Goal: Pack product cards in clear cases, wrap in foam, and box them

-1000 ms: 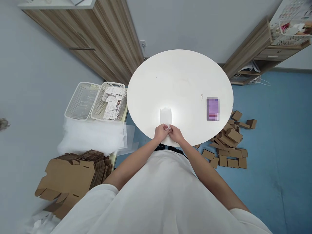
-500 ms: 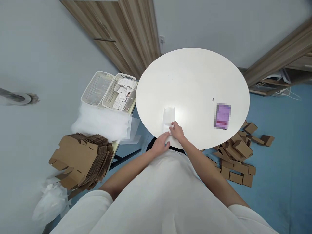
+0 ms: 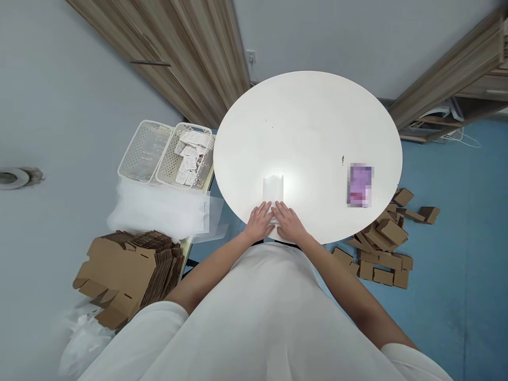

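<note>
A narrow, whitish translucent sheet [image 3: 273,186], perhaps a plastic bag, lies flat near the close edge of the round white table [image 3: 309,116]. My left hand [image 3: 259,222] rests on its lower left part, fingers stretched out and pointing forward. Beside it, my right hand [image 3: 290,225] presses on the lower right part with its fingers spread. The fingertips of both hands nearly meet over the sheet, and its near end is partly covered by them. What may be inside the sheet I cannot make out.
A blurred-out purple packet [image 3: 360,185] lies at the table's right. On the left are a white basket of cards [image 3: 190,153], another basket [image 3: 143,151], stacked translucent sheets [image 3: 159,206] and flattened cardboard boxes [image 3: 119,270]. Small folded boxes [image 3: 383,254] lie on the floor at right.
My right hand has gone from a pinch at the sheet to lying flat on it. My left hand has moved slightly forward onto the sheet. The view has shifted a little.
</note>
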### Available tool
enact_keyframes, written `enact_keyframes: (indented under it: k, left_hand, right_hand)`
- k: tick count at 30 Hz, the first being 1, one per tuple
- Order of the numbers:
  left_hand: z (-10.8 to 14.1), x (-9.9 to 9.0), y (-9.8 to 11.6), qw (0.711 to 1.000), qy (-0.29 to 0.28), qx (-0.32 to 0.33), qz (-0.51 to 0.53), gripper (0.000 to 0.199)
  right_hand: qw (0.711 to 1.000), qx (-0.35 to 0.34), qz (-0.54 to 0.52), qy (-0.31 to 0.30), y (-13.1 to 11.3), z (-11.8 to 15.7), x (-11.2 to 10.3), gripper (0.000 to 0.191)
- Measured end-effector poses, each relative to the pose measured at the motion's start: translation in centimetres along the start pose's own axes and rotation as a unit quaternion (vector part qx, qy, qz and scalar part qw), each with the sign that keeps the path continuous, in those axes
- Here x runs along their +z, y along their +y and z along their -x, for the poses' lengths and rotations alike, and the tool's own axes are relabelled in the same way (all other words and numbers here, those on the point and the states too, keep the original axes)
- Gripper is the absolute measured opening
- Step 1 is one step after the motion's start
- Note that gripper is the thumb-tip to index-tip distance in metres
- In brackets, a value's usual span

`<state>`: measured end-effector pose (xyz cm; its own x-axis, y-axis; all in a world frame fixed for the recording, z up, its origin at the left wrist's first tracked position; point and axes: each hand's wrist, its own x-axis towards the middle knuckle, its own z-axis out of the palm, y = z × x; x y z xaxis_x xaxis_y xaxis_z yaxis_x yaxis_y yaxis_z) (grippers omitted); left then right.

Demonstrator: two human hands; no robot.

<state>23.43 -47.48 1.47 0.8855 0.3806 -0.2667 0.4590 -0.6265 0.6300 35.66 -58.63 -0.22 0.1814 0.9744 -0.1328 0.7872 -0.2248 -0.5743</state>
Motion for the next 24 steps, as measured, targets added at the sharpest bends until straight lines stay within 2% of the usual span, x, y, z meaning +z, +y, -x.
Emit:
enact_keyframes:
  k: [4,9,14,16,20,24]
  left_hand:
    - [-0.5,-1.4,-0.8,0.997,-0.037,0.028,0.058,0.060]
    - [-1.9,-3.1,-1.1,0.990,-0.059,0.007,0.127,0.050]
    - [-2.6,-4.3,-0.9,0.971,-0.063,-0.005,0.228,0.039]
    - [-3.0,-4.6,-1.0,0.967,-0.055,-0.029,0.248,0.039]
    - [-4.5,-4.3,-1.7,0.960,0.000,-0.114,0.257,0.043]
    - [-6.5,-2.9,-2.4,0.965,0.074,-0.128,0.216,0.044]
  right_hand:
    - [0.999,-0.008,0.013,-0.029,0.6,-0.8,-0.1,0.067]
    - [0.999,0.018,0.001,-0.044,0.3,-1.6,-0.8,0.062]
    - [0.996,0.018,-0.035,-0.079,0.4,-1.6,-2.9,0.044]
    - [0.994,0.038,-0.069,-0.079,0.7,-1.9,-3.7,0.037]
    - [0.979,0.145,-0.143,-0.023,1.4,-3.5,-3.7,0.036]
    - [0.955,0.250,-0.144,0.064,1.8,-5.5,-2.2,0.036]
